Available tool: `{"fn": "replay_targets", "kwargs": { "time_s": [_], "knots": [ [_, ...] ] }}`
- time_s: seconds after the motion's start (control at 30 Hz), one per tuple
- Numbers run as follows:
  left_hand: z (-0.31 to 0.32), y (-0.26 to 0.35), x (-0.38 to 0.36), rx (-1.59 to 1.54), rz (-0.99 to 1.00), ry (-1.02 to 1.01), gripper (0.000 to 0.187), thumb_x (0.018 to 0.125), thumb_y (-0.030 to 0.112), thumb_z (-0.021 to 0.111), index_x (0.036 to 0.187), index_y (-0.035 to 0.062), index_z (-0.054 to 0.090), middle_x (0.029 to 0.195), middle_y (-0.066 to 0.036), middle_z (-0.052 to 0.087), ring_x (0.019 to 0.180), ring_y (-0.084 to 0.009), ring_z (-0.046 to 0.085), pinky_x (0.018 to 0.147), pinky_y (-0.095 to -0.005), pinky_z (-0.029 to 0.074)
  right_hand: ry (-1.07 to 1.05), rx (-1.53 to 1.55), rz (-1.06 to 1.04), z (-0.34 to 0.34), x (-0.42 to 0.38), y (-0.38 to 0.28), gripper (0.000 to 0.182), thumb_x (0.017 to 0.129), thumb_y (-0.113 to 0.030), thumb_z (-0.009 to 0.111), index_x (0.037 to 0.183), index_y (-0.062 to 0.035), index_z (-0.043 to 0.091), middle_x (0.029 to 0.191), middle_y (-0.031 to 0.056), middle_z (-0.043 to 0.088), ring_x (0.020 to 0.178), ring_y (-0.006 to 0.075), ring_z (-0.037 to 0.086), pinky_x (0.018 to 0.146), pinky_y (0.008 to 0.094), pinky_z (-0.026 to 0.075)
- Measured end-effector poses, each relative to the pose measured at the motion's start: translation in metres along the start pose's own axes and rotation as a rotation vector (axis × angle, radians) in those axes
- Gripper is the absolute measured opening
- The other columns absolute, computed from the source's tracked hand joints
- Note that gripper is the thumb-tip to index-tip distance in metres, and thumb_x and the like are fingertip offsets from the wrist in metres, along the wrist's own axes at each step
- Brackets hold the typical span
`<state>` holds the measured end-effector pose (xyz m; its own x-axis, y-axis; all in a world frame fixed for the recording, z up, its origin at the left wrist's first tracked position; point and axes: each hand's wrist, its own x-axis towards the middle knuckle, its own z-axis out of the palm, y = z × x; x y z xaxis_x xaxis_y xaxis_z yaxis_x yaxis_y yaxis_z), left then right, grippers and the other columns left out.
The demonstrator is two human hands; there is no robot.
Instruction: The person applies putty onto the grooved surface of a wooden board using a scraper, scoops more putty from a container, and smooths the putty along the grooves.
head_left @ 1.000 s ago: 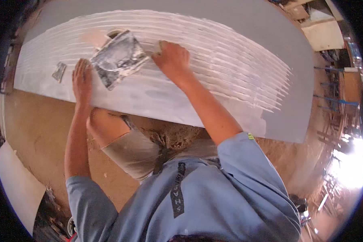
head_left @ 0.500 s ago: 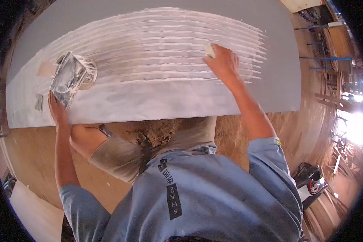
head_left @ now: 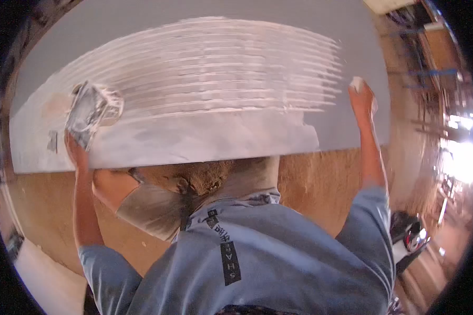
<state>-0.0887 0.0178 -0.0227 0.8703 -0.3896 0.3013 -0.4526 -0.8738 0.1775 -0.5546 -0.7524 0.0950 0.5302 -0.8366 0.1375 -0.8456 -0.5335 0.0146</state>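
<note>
My left hand (head_left: 77,150) is closed on the near edge of a flat plate (head_left: 85,111) smeared with white paste. The plate leans against a paste-streaked tub (head_left: 114,106) on a large grey panel (head_left: 347,128). Near the panel's right side, my right hand (head_left: 363,102) is closed around a small whitish piece (head_left: 357,83), mostly hidden by the fingers; its kind cannot be made out. White paste (head_left: 210,73) covers much of the panel in long ridges, with a smoother band along the near edge.
A small grey rectangular piece (head_left: 52,141) lies on the panel's left part. My legs (head_left: 155,205) are at the near edge, above a brown floor (head_left: 310,184). Blue and wooden items stand to the right, with a black-and-white object (head_left: 409,239) at lower right.
My right hand has moved right with the whitish piece, from the ridges to the bare grey part. Paste now shows a ragged end in the near band. My left hand stays on the plate.
</note>
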Motion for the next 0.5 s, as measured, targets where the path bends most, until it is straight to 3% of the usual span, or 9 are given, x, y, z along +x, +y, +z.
{"fn": "replay_targets", "kwargs": {
  "time_s": [0.03,0.1,0.17,0.2,0.27,0.33,0.43,0.5],
  "knots": [
    [0.027,-0.047,-0.01,0.011,0.014,0.088,0.047,0.1,0.015,0.05,0.144,-0.0016,0.048,0.149,-0.023,0.046,0.14,-0.0378,0.04,0.119,-0.0426,0.03,0.135,0.053,-0.032,0.011,-0.004,-0.01,0.048,0.09,-0.038,0.066,0.121,-0.001,0.064,0.115,0.0208,0.069,0.104,0.0367,0.068,0.088,0.0483,0.053],
    [0.012,-0.018,-0.006,0.014,0.021,0.109,0.045,0.1,0.011,0.047,0.142,-0.0045,0.049,0.149,-0.021,0.047,0.139,-0.0363,0.042,0.119,-0.042,0.03,-0.083,0.308,-0.011,-0.027,-0.043,-0.109,0.043,0.091,-0.035,0.069,0.118,-0.0024,0.066,0.11,0.0193,0.07,0.096,0.0322,0.07,0.084,0.0457,0.055],
    [-0.002,0.009,0.002,0.023,0.067,0.14,0.043,0.101,0.012,0.046,0.141,-0.0032,0.051,0.149,-0.017,0.05,0.138,-0.0333,0.044,0.118,-0.0411,0.031,-0.208,0.588,-0.118,-0.011,-0.082,-0.191,0.039,0.091,-0.033,0.072,0.115,-0.003,0.067,0.106,0.0178,0.071,0.093,0.0272,0.07,0.082,0.0422,0.055],
    [-0.011,0.025,0.005,-0.036,0.014,0.121,0.043,0.102,0.017,0.049,0.141,-0.0003,0.053,0.15,-0.014,0.05,0.138,-0.0313,0.045,0.119,-0.0413,0.03,-0.238,0.653,-0.27,-0.002,-0.099,-0.233,0.037,0.089,-0.035,0.073,0.107,-0.0024,0.068,0.1,0.0172,0.072,0.09,0.0275,0.07,0.079,0.0418,0.055],
    [-0.02,0.036,0.008,-0.04,-0.003,0.114,0.043,0.102,0.02,0.05,0.141,0.0016,0.053,0.15,-0.013,0.05,0.138,-0.0303,0.045,0.119,-0.0416,0.029,-0.414,0.813,-0.358,-0.008,-0.13,-0.324,0.036,0.087,-0.036,0.074,0.094,-0.0011,0.067,0.086,0.0203,0.07,0.083,0.0339,0.07,0.074,0.0459,0.054],
    [-0.024,0.041,0.009,-0.05,-0.02,0.099,0.043,0.103,0.023,0.051,0.141,0.0035,0.054,0.15,-0.012,0.05,0.139,-0.0294,0.045,0.119,-0.0418,0.028,-0.399,0.699,-0.542,-0.012,-0.149,-0.394,0.037,0.086,-0.037,0.072,0.092,-0.0011,0.066,0.087,0.0231,0.069,0.084,0.0383,0.069,0.073,0.0487,0.053],
    [-0.027,0.034,0.009,-0.113,-0.035,0.098,0.044,0.103,0.026,0.053,0.141,0.0062,0.055,0.15,-0.012,0.05,0.14,-0.0292,0.043,0.121,-0.0427,0.025,-0.466,0.684,-0.582,-0.018,-0.167,-0.463,0.038,0.086,-0.039,0.071,0.094,-0.0019,0.067,0.092,0.0232,0.07,0.088,0.0412,0.068,0.075,0.0506,0.053],
    [-0.021,0.034,0.009,-0.113,-0.019,0.08,0.045,0.104,0.03,0.051,0.144,0.009,0.053,0.152,-0.011,0.048,0.143,-0.028,0.04,0.123,-0.043,0.021,-0.339,0.615,-0.657,-0.003,-0.173,-0.487,0.042,0.085,-0.04,0.07,0.105,-0.0043,0.068,0.098,0.0194,0.072,0.094,0.0396,0.069,0.083,0.052,0.053]
  ]
}}
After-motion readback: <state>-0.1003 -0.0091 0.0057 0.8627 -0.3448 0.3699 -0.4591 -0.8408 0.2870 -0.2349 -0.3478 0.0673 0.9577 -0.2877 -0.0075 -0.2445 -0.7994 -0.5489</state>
